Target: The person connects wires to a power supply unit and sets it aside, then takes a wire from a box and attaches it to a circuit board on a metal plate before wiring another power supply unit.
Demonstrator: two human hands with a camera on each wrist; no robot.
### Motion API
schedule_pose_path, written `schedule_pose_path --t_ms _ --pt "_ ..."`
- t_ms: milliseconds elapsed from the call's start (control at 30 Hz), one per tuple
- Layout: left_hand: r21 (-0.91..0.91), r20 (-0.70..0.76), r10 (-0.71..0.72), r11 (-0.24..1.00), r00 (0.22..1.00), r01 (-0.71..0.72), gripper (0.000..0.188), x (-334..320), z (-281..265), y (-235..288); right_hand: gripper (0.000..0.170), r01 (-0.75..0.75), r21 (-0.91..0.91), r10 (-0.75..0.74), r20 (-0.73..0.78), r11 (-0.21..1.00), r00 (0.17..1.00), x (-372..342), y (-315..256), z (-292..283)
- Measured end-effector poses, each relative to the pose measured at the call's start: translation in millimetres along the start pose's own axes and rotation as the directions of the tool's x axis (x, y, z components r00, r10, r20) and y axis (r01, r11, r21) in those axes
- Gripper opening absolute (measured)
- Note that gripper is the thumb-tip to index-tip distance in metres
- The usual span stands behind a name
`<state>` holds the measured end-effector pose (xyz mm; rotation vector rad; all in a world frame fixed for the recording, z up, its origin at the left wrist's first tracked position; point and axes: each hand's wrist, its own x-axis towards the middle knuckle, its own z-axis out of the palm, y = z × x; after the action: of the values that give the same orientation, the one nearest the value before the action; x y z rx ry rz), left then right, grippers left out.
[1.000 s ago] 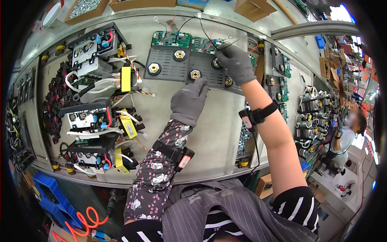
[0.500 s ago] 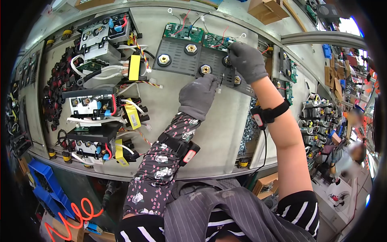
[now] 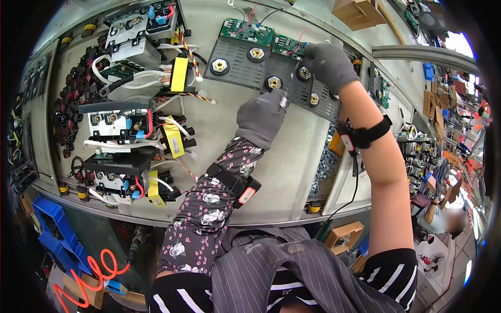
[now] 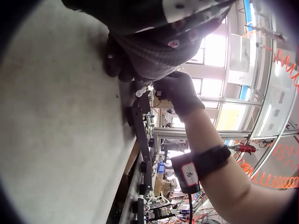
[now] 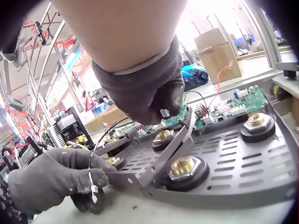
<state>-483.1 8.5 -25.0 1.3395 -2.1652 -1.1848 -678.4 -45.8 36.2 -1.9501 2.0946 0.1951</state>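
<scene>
My right hand [image 3: 330, 65], in a grey glove, pinches a thin black wire lead over the green circuit board [image 3: 286, 46] at the back of the middle slotted black panel. A small white plug [image 5: 165, 113] pokes out at its fingertips in the right wrist view. The lead [image 5: 94, 150] trails across my gloved left hand [image 5: 58, 178], its other plug [image 5: 95, 189] dangling beside the thumb. That left hand grips the front corner of the middle panel [image 5: 140, 163], which tilts against the neighbouring panel [image 5: 233, 161]. Brass-centred hex nuts [image 3: 274, 83] sit on the panels.
Left of the panels stand finned heat-sink units [image 3: 133, 55] with white cables and yellow blocks [image 3: 179, 74]. Small metal parts [image 3: 321, 172] fill a trough at the right. A metal rail [image 3: 417, 52] crosses the back right. Another person [image 3: 441, 221] is farther right.
The lead, earlier stretched up behind the boards, now hangs from my right hand down over my left. The right hand stays by the board, the left at the panel's front edge; the head view has shifted.
</scene>
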Motion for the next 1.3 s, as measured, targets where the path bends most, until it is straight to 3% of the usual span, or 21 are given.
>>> schedule_pose_path --t_ms 233,300,333,367,433,467,500,567,600,667,700,767,800,833,900,967,1067,1233,1300 --pt "0.002 -0.003 0.007 1.000 1.000 -0.007 0.020 2.4 0.8 0.6 0.018 -0.079 0.120 0.083 -0.030 0.990 0.996 -2.5 7.5 12.7" --pt "0.020 -0.028 0.044 0.999 0.999 -0.044 0.018 3.5 6.0 -3.5 0.022 0.006 0.332 0.025 -0.088 0.943 0.996 -9.2 16.9 11.8" --pt "0.037 -0.058 0.038 0.999 0.998 -0.036 0.018 3.2 8.4 -5.6 0.024 -0.067 0.503 0.097 -0.033 0.862 0.995 -14.7 21.3 8.5" --pt "0.049 -0.090 0.028 0.999 0.996 -0.023 0.017 3.2 11.4 -7.9 0.024 -0.077 0.496 0.112 -0.041 0.865 0.993 -22.1 26.4 4.4" --pt "0.072 -0.096 0.037 0.997 0.995 -0.030 0.017 3.8 12.2 -9.4 0.023 -0.051 0.875 0.317 -0.119 0.481 0.941 -42.2 31.3 -5.5" --pt "0.080 -0.110 0.035 0.996 0.993 -0.026 0.018 3.8 10.0 -9.6 0.027 -0.059 0.956 0.418 -0.069 0.286 0.906 -56.0 32.3 -15.4" --pt "0.092 -0.125 0.031 0.996 0.992 -0.020 0.018 3.3 7.5 -9.5 0.026 -0.086 0.951 0.501 -0.078 0.296 0.862 -67.3 40.9 -13.2" --pt "0.051 -0.058 -0.002 0.999 0.998 0.005 0.020 1.2 5.3 -8.9 0.021 -0.025 0.997 0.534 -0.019 0.074 0.845 -81.4 54.2 2.6" --pt "-0.087 -0.112 -0.043 0.996 0.993 0.033 0.021 -1.1 9.5 -12.0 0.021 -0.019 0.998 0.543 -0.020 0.067 0.839 -88.2 59.2 14.1" --pt "-0.458 -0.118 -0.150 0.885 0.982 0.081 0.027 -15.0 -0.9 4.3 0.018 -0.006 0.986 0.486 0.088 -0.167 0.870 -102.1 67.4 32.5" --pt "-0.448 -0.107 -0.141 0.890 0.984 0.079 0.027 -28.0 4.8 -2.9 0.018 0.000 0.984 0.497 0.090 -0.178 0.863 -107.9 64.9 32.7" --pt "-0.720 -0.077 -0.309 0.675 0.948 0.162 0.025 -51.0 21.9 -28.9 0.019 0.044 0.939 0.482 0.134 -0.342 0.866 -119.6 55.4 31.9" --pt "-0.803 0.116 -0.275 0.540 0.954 0.253 0.023 -60.6 19.0 -24.8 0.022 0.029 0.926 0.439 0.150 -0.376 0.886 -126.5 56.6 34.1" --pt "-0.844 0.301 -0.214 0.393 0.929 0.364 0.022 -67.0 13.6 -12.5 0.022 0.036 0.921 0.448 0.154 -0.387 0.881 -131.9 54.0 36.2" --pt "-0.783 0.378 -0.214 0.445 0.901 0.434 0.018 -67.0 8.8 23.2 0.023 0.002 0.925 0.392 0.160 -0.381 0.906 -139.3 44.7 36.1" --pt "-0.696 0.510 -0.244 0.447 0.825 0.562 0.020 -50.1 6.2 57.1 0.026 -0.042 0.917 0.365 0.199 -0.396 0.910 -149.5 36.0 27.0" --pt "-0.690 0.590 -0.183 0.393 0.787 0.609 0.026 -29.5 10.8 81.5 0.022 -0.027 0.972 0.323 0.104 -0.234 0.941 -157.7 29.0 29.4" --pt "-0.668 0.597 -0.186 0.423 0.780 0.612 0.027 -22.2 21.7 87.0 0.020 0.049 0.961 0.302 0.037 -0.272 0.952 -169.5 24.0 22.8" --pt "-0.667 0.584 -0.187 0.445 0.790 0.598 0.028 -21.2 25.2 86.0 0.019 -0.076 0.982 0.254 0.119 -0.173 0.960 -172.1 24.9 23.3"
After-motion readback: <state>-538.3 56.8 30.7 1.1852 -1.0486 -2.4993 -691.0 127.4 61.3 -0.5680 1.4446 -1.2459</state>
